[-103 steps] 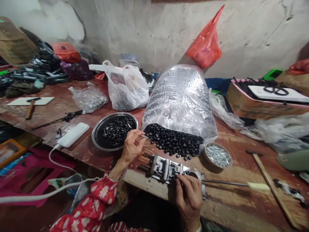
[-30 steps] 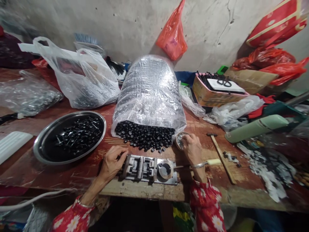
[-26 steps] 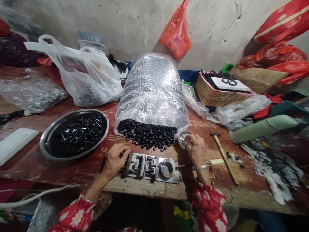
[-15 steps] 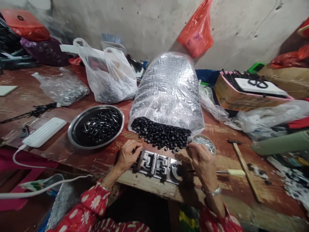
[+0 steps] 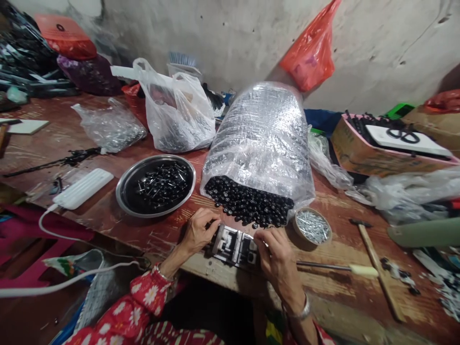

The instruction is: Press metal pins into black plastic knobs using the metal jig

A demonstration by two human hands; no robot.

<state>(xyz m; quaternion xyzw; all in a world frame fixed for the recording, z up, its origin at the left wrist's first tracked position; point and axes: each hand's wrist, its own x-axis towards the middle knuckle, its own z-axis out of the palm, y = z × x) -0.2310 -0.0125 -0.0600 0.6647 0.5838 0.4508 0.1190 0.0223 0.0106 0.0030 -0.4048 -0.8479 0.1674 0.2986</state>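
Over the rectangular grey metal jig (image 5: 233,256), the right hand (image 5: 276,250) is pinching (contents unclear); the left hand (image 5: 198,230), fingertips together, is ideally steadying it.

Fixture (image 5: 235,246) partly hidden; flask (image 5: 424,233) cropped

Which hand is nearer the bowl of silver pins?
Right. The right hand is just left of the bowl; the left hand is farther off, at the left end of the metal fixture.
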